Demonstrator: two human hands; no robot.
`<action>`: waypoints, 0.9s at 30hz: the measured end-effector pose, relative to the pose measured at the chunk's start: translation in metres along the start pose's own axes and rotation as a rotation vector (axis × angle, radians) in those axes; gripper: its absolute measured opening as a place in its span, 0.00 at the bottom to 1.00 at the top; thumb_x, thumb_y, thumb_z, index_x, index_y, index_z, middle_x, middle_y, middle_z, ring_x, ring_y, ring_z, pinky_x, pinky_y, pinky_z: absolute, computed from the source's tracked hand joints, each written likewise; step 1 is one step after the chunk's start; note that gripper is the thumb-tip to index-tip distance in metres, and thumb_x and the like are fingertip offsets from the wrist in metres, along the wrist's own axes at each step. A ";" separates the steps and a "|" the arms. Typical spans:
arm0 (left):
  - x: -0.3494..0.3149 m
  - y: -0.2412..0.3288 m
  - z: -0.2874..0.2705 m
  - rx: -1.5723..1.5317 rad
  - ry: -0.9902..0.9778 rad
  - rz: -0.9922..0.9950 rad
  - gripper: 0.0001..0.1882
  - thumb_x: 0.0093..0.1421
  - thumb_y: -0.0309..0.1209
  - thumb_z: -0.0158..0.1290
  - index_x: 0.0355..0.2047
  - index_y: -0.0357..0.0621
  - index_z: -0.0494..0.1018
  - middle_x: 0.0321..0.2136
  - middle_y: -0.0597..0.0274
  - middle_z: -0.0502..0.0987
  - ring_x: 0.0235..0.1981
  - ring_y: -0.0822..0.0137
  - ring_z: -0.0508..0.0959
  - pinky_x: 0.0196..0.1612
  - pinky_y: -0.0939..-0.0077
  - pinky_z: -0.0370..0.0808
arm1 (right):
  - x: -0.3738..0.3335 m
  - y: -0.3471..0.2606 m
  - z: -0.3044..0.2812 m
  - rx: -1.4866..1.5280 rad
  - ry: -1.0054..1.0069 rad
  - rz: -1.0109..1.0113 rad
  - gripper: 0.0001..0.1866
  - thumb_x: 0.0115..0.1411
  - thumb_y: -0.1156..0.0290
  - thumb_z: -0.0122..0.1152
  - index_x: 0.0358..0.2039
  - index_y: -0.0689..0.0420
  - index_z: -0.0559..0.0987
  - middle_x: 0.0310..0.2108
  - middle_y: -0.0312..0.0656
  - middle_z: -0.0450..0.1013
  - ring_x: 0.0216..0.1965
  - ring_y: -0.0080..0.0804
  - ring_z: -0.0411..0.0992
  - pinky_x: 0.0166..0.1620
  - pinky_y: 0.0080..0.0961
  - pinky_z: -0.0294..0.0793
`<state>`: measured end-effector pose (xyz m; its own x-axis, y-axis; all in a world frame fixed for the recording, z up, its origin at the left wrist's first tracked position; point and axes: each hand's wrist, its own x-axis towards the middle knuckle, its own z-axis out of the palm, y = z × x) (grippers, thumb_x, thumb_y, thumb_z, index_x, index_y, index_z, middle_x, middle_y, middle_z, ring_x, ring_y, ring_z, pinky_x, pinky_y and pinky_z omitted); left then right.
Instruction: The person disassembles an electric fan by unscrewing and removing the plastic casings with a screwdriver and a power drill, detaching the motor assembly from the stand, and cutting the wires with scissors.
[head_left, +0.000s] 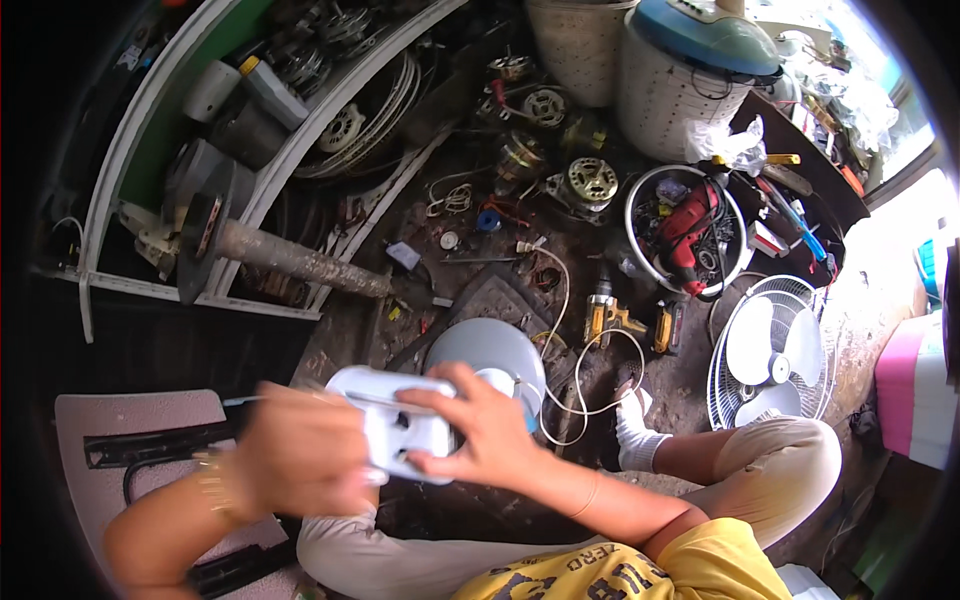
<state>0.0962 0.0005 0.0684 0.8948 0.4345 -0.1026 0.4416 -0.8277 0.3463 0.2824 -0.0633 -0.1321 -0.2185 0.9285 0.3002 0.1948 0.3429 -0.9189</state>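
A white plastic housing (405, 425), with slots and openings in its face, is held up above my lap. My right hand (490, 430) grips its right side, the thumb below and the fingers spread over the front. Against its left side, my left hand (300, 450) is closed like a fist and blurred by motion; what it holds is hidden. Just beyond the housing stands a round grey fan base (490, 350) with a pale centre. From near it a white power cord (580, 410) loops over the floor to a plug.
A fan guard with white blades (778, 368) lies at right. Ahead are a yellow cordless drill (605, 312), a battery pack (669, 326), a basin (637, 235) holding a red power tool (685, 235), and fan motors (590, 182). A metal rack (290, 160) stands left, a pinkish panel (150, 410) lower left.
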 end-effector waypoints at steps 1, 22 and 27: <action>0.005 0.013 -0.032 0.065 0.001 -0.020 0.14 0.52 0.37 0.61 0.17 0.48 0.69 0.17 0.65 0.67 0.16 0.62 0.72 0.20 0.67 0.70 | -0.001 0.001 -0.004 -0.007 0.010 0.025 0.34 0.48 0.50 0.76 0.57 0.42 0.83 0.53 0.49 0.73 0.46 0.52 0.80 0.44 0.43 0.82; 0.059 -0.010 0.011 0.182 0.167 -0.267 0.28 0.61 0.30 0.58 0.62 0.38 0.74 0.63 0.44 0.71 0.67 0.39 0.68 0.72 0.47 0.61 | 0.123 0.225 -0.072 0.983 -0.201 0.988 0.15 0.71 0.65 0.56 0.46 0.63 0.84 0.39 0.51 0.79 0.33 0.43 0.82 0.30 0.32 0.84; -0.036 -0.007 0.056 0.096 0.394 -0.727 0.25 0.61 0.34 0.53 0.56 0.35 0.77 0.58 0.42 0.77 0.63 0.40 0.73 0.69 0.45 0.64 | 0.179 0.395 -0.005 -0.465 -0.344 0.598 0.11 0.59 0.74 0.65 0.39 0.67 0.85 0.31 0.53 0.82 0.37 0.52 0.84 0.38 0.42 0.85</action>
<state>0.0647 -0.0290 0.0169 0.3036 0.9502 0.0705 0.9203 -0.3116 0.2367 0.3247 0.2396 -0.4405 -0.2177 0.9033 -0.3696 0.7298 -0.1008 -0.6762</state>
